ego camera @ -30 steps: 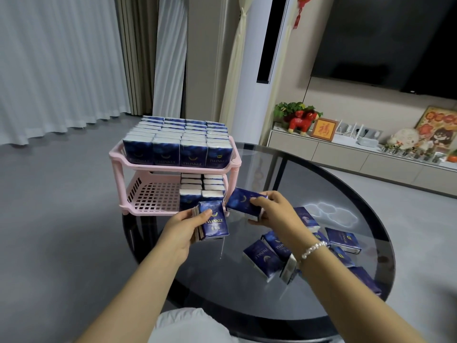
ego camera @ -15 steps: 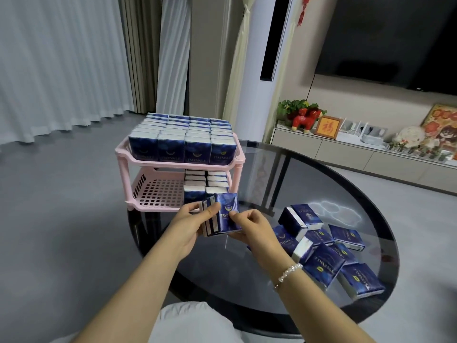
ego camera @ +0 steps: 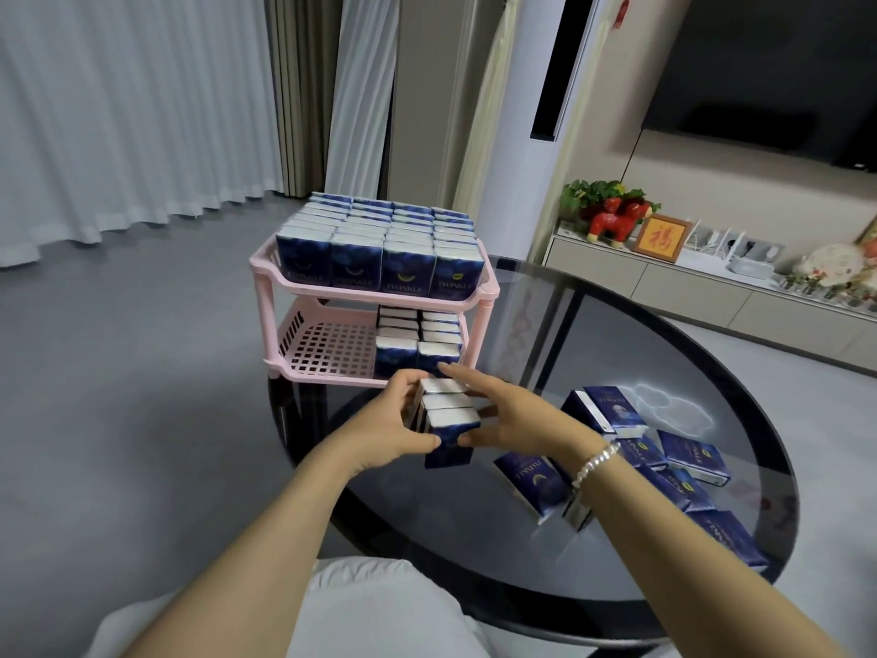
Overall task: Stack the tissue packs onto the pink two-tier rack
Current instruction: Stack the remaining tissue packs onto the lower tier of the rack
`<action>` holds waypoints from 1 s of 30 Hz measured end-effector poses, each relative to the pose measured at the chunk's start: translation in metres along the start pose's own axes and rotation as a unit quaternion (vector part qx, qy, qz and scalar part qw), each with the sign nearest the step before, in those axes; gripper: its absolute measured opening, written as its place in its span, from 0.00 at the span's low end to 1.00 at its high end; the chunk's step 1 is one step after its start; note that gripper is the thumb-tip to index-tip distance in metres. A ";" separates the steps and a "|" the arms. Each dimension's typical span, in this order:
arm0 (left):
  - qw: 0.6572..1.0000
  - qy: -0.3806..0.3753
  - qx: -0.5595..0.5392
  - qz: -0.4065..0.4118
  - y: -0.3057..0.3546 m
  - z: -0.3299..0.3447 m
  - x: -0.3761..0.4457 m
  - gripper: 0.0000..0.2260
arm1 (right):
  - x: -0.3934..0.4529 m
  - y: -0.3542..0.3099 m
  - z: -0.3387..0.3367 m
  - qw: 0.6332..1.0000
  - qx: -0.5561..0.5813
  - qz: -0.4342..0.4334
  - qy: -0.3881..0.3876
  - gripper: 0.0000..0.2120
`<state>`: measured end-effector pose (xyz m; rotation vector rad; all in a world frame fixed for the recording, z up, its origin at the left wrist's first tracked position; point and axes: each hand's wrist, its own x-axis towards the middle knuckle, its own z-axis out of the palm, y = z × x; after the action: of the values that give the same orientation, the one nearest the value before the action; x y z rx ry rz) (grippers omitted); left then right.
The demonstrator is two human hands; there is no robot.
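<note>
The pink two-tier rack stands on the far left part of the round glass table. Its upper tier is filled with upright blue tissue packs. The right side of the lower tier holds two rows of packs; its left side is bare grid. Just in front of the lower tier, my left hand and my right hand clamp a bunch of three packs between them, white ends up. Several loose packs lie on the glass to the right.
The dark glass table has a black rim. A low cabinet with a red figurine, a framed picture and small items runs along the right wall under a dark screen. Curtains hang at the left over grey floor.
My right hand brought its pack over to the ones in my left hand. Both hands now hold the bunch together, turned white ends up and closer to the lower tier.
</note>
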<state>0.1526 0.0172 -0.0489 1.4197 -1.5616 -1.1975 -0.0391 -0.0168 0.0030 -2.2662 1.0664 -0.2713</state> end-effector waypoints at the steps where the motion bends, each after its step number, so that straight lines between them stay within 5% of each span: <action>1: 1.000 -0.002 0.023 -0.003 0.000 0.000 -0.001 0.36 | 0.002 -0.002 -0.002 1.000 -0.028 0.000 -0.014 0.38; 6: 0.993 -0.002 0.114 -0.012 0.001 0.013 -0.008 0.47 | 0.011 -0.002 -0.001 0.997 -0.074 0.011 -0.014 0.36; 12: 0.976 0.040 0.215 -0.014 0.006 0.022 -0.010 0.42 | 0.014 -0.001 -0.004 0.991 -0.124 0.019 -0.048 0.38; 24: 0.992 0.036 0.110 -0.042 0.014 -0.047 -0.028 0.33 | 0.057 -0.049 -0.006 0.992 -0.074 0.006 -0.099 0.36; 30: 0.987 0.126 0.096 -0.028 -0.003 -0.077 -0.032 0.27 | 0.093 -0.068 0.011 0.995 -0.058 -0.060 -0.056 0.33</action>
<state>0.2301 0.0355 -0.0242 1.6777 -1.4976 -0.8751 0.0687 -0.0486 0.0294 -2.4219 0.9120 -0.1321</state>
